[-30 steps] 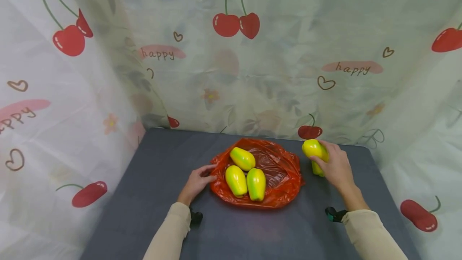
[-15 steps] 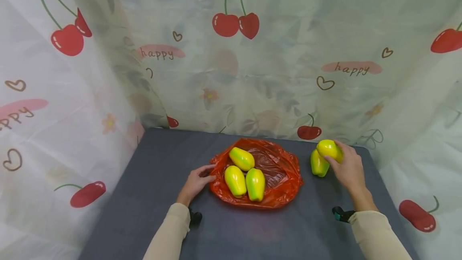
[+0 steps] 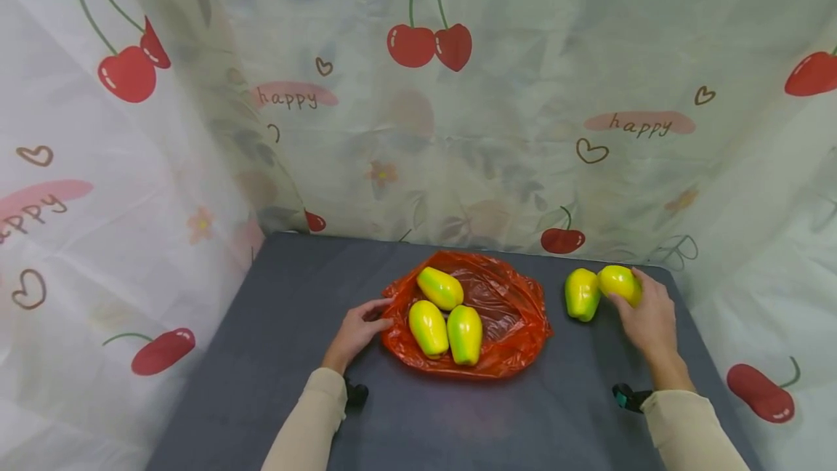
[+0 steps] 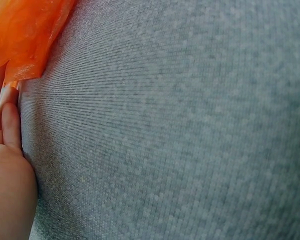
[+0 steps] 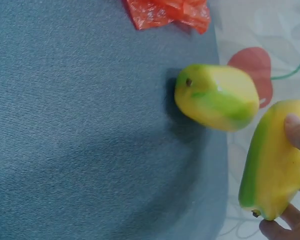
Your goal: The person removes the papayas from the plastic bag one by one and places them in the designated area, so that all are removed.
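Note:
A red plastic bag (image 3: 513,355) lies spread open on the dark grey table, with three yellow-green papayas (image 3: 465,335) grouped on its left half. My left hand (image 3: 354,333) pinches the bag's left edge between thumb and fingers; in the left wrist view, the bag (image 4: 30,35) hangs at the fingertips. To the right of the bag, another papaya (image 3: 581,295) sits on the table. Just right of that one, my right hand (image 3: 654,318) grips a papaya (image 3: 617,283), thumb on one side and fingers on the other. Whether the held papaya (image 5: 275,155) touches the table I cannot tell.
A pale curtain (image 3: 497,144) printed with cherries and hearts rises behind the table and along both sides. The table (image 3: 314,267) ends close behind the bag and the papayas at the right. Black straps with small devices (image 3: 631,398) sit at both wrists.
My right hand has carried its papaya rightward and slightly down, from over the standing papaya to beside it. That papaya now shows in full. My left hand and the bag stay put.

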Demonstrator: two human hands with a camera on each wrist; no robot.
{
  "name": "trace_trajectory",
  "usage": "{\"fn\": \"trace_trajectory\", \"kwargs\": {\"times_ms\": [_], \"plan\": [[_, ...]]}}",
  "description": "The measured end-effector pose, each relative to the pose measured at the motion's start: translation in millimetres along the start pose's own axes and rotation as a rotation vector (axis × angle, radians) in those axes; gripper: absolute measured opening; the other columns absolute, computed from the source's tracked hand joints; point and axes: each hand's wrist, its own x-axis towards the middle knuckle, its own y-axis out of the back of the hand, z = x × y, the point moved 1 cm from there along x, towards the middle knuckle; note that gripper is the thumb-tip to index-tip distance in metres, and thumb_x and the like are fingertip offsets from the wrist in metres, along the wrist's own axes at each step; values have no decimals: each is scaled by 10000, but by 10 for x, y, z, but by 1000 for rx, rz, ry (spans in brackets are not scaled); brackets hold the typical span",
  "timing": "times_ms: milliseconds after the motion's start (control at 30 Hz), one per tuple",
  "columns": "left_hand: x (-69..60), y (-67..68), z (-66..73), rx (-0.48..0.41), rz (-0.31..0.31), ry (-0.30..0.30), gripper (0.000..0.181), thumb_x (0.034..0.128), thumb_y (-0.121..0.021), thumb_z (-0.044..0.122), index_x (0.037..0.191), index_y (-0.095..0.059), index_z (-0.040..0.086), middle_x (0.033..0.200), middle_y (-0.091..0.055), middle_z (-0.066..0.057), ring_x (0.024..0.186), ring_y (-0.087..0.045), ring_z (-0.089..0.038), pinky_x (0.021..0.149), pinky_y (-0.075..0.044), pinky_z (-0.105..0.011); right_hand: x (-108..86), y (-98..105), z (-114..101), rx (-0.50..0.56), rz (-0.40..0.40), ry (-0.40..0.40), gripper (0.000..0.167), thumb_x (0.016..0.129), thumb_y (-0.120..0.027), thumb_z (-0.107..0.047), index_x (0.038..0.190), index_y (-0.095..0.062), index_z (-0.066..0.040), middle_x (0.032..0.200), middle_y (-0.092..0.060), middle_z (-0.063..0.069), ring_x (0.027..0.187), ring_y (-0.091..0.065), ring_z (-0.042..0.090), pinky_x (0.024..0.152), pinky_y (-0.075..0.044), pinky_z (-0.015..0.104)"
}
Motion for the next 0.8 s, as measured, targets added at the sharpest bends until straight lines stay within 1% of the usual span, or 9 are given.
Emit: {"fn": "trace_trajectory", "kwargs": {"times_ms": [133,300,533,800], "plan": [[3,-5,-2,-5,1,-2,419,926,-743,289,1337,-666,311,1415,-640,-12,1386,-536,-292,1185,-412,-539,-18,-32,54,-6,-7,-44,674,996,-650,-210,1555,-339,3,1518,-394,348,1344,-375,547,1122,-305,691],[9,-7,-13,-5,0,-16,417,928,-743,287,1338,-667,300,1409,-644,-14,1367,-550,-289,1172,-427,-539,-41,-63,134,-13,-33,-85,691,1002,-627,-204,1567,-295,17,1538,-351,360,1350,-342,560,1132,-280,700],[12,13,-26,-18,-5,-9,425,917,-755,283,1333,-669,312,1411,-645,-7,1368,-549,-289,1179,-420,-537,-68,-106,224,-25,-86,-108,691,1005,-610,-192,1557,-274,54,1522,-326,390,1353,-314,568,1144,-245,699],[3,4,5,-12,-4,9,427,908,-765,287,1322,-672,335,1419,-640,18,1381,-545,-275,1182,-423,-523,-101,-157,321,-42,-130,-139,693,1001,-616,-194,1549,-278,62,1495,-326,408,1321,-329,579,1118,-274,699]]}}
